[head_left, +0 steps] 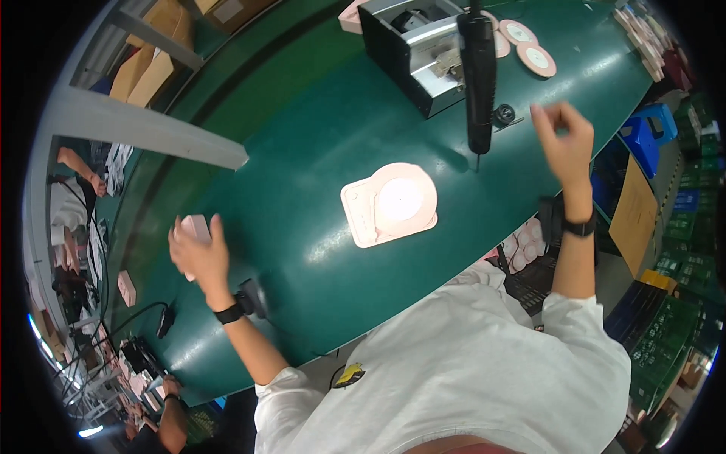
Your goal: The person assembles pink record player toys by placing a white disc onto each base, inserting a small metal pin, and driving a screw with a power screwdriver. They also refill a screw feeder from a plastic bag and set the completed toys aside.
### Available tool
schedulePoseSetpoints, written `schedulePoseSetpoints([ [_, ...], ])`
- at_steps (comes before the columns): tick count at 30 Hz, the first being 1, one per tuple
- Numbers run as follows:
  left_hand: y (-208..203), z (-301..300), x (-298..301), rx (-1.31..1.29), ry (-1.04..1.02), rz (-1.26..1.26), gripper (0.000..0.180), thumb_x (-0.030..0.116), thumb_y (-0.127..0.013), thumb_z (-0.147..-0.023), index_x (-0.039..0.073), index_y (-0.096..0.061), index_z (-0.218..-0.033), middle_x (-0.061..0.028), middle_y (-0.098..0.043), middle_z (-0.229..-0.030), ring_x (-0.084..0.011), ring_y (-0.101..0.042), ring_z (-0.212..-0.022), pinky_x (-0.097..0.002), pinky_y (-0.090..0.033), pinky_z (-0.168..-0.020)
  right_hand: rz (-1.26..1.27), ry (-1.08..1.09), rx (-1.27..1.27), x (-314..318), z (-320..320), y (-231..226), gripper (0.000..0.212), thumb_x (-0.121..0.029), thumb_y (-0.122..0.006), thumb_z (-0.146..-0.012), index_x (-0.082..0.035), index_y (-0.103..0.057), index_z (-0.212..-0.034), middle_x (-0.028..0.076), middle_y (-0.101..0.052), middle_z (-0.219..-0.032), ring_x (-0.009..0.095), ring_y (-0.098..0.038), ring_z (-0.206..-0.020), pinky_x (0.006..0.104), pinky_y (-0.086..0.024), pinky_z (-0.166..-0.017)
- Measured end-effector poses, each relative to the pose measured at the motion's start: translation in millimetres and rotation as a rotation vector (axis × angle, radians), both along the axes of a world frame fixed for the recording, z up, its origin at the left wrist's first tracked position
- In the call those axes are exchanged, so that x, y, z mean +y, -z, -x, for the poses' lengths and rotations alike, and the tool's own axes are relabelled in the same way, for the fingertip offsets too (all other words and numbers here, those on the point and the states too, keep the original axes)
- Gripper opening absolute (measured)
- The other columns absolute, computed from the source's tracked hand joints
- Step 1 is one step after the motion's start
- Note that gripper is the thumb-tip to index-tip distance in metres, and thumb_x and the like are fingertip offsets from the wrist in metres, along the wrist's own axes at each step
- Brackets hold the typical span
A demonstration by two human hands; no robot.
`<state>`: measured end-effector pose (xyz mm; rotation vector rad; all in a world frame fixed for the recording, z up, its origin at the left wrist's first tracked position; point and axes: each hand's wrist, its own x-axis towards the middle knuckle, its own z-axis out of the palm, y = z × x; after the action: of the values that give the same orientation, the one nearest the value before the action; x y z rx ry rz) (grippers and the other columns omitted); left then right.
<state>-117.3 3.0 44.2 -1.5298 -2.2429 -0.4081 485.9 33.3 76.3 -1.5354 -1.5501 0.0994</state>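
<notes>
At the left of the green table, my left hand point(200, 253) has its thumb and fingers round a small pink plastic piece point(196, 227). The hand hides much of that piece. My right hand point(569, 140) is raised over the table's right side, fingers curled and thumb tip near them; anything pinched there is too small and blurred to make out. Between my hands lies a pink housing with a round white-centred disc point(401, 200). A black electric screwdriver point(478, 83) hangs bit-down beyond it, nearer my right hand.
Behind the screwdriver stands a black and silver machine point(423, 60). Pink discs point(536, 59) lie beside it, and a small black round part point(504, 115) is near. A grey post point(151, 125) reaches in at left. Another pink piece point(126, 288) lies far left; co-workers' hands show there.
</notes>
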Motion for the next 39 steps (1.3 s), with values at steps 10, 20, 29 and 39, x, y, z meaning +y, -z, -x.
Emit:
schedulePoseSetpoints([
  [10,7,4,-13,-0.249,0.094,0.238,0.084,0.038,-0.077,-0.082,0.009,-0.043,-0.153,-0.02,-0.046,-0.154,-0.0434,-0.048,-0.138,-0.0543,-0.04,-0.113,0.171,0.31,-0.553,155,-153,101,0.067,-0.051,-0.077,-0.088,-0.013,-0.06,-0.14,0.018,-0.058,-0.142,0.035,-0.055,-0.132,0.0507,-0.045,-0.109],
  [20,-14,-152,33,-0.407,0.739,0.216,0.101,0.032,-0.088,-0.071,-0.002,-0.039,-0.152,-0.0248,-0.049,-0.146,-0.0427,-0.043,-0.137,-0.05,-0.033,-0.116,-0.012,0.325,-0.135,78,-86,-19,0.037,-0.031,-0.055,-0.106,0.002,-0.072,-0.106,0.022,-0.073,-0.084,0.026,-0.072,-0.073,0.0388,-0.054,-0.067],
  [29,-6,-185,73,-0.606,0.911,0.251,0.111,0.034,-0.093,-0.064,-0.004,-0.039,-0.153,-0.0236,-0.054,-0.144,-0.0372,-0.046,-0.138,-0.0469,-0.035,-0.117,-0.46,-0.702,-0.466,3,126,-63,0.029,-0.001,-0.074,-0.076,0.0,-0.073,-0.105,0.016,-0.073,-0.107,0.032,-0.074,-0.082,0.037,-0.06,-0.071],
  [39,8,-170,64,-0.659,0.982,0.158,0.109,0.033,-0.094,-0.062,-0.002,-0.042,-0.151,-0.0212,-0.055,-0.145,-0.0387,-0.05,-0.135,-0.0475,-0.037,-0.115,0.183,-0.78,-0.351,36,188,11,0.055,-0.019,-0.08,-0.084,0.0,-0.064,-0.133,0.025,-0.05,-0.151,0.04,-0.058,-0.131,0.0418,-0.051,-0.107],
])
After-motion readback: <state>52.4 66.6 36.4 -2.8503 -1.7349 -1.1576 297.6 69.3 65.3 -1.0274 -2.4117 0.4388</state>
